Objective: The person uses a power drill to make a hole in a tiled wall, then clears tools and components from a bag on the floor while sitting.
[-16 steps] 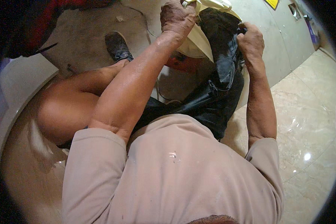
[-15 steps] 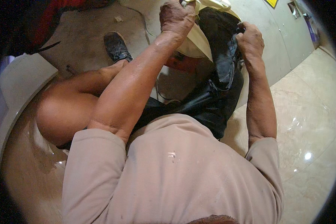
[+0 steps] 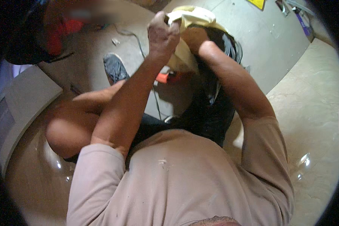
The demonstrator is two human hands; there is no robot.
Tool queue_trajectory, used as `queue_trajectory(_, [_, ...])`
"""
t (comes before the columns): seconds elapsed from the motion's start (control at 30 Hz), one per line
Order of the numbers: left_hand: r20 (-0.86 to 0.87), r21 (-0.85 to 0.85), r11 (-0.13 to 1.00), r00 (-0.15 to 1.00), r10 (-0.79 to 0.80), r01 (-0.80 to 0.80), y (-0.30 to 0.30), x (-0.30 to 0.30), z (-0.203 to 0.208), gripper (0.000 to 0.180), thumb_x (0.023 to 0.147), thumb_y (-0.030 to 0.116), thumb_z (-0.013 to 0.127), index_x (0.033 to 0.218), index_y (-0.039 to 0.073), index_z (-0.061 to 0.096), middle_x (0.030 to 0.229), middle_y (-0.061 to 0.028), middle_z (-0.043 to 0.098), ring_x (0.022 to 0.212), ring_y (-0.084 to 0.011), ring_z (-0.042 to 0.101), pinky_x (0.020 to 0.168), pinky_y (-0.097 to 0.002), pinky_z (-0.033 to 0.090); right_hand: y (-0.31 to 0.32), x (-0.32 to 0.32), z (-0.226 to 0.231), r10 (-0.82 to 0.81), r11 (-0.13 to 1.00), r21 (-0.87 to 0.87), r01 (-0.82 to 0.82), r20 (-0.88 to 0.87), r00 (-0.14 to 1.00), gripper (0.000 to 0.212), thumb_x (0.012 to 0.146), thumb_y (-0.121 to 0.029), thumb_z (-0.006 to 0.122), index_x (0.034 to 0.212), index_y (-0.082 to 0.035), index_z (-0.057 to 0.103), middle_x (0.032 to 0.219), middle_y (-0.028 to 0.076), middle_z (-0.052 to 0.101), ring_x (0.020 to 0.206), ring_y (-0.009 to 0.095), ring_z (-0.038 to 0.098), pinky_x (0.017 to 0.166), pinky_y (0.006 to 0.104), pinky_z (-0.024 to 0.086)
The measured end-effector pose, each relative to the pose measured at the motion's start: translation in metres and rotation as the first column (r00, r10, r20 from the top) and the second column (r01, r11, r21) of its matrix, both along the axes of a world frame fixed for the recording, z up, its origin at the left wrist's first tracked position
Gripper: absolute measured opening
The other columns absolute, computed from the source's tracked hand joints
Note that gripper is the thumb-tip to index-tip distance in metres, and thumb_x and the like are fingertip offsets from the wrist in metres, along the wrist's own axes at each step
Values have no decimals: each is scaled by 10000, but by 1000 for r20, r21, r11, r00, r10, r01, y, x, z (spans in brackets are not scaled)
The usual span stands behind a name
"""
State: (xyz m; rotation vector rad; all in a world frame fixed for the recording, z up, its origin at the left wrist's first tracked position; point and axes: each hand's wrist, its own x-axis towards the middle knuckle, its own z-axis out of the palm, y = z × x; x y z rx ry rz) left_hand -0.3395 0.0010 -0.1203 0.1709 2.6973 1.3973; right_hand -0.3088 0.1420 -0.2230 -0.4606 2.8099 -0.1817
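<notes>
Head view: one pale-yellow, sack-like fabric piece, dark inside point(image 3: 184, 57), below the left hand's point(image 3: 163, 37) fingers, which grip its rim. Right hand point(image 3: 195, 38), now off the edge, reaches in (fingers hidden, cannot tell), shifting work inward.

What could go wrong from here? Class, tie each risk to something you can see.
1. The left hand grips the edge of the cream bag-like item; if that grip slips, the edge might sag onto the right hand, at its dark opening.
2. Grey cable-like loops lie close to the right forearm, so they could snag it.
3. A dark cord runs loose beside the shoe and might catch a foot.
</notes>
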Motion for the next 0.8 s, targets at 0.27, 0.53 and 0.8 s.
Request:
queue_trajectory(0.27, [246,31,990,961,126,-137,-4,3,8,185,886,158,654,897,-26,665,696,-118,670,655,-164,627,616,-357,508,-13,-8,-23,265,962,92,-256,-525,808,266,851,-312,616,981,-89,679,889,132,668,858,298,662,813,465,504])
queue_trajectory(0.53, [198,48,989,972,128,-140,-10,1,-13,114,802,96,627,848,3,582,712,-98,611,651,-159,571,621,-351,485,-12,-35,-42,89,975,-173,-136,-252,964,261,867,-351,600,968,-117,657,893,106,661,869,295,651,811,464,495])
queue_trajectory(0.8, [226,95,993,973,51,-74,-10,4,-6,162,795,108,630,880,-26,596,748,-130,634,666,-189,594,635,-354,497,3,-36,-30,35,953,-279,-116,-281,959,259,883,-389,585,954,-145,636,898,80,653,881,291,641,809,463,486])
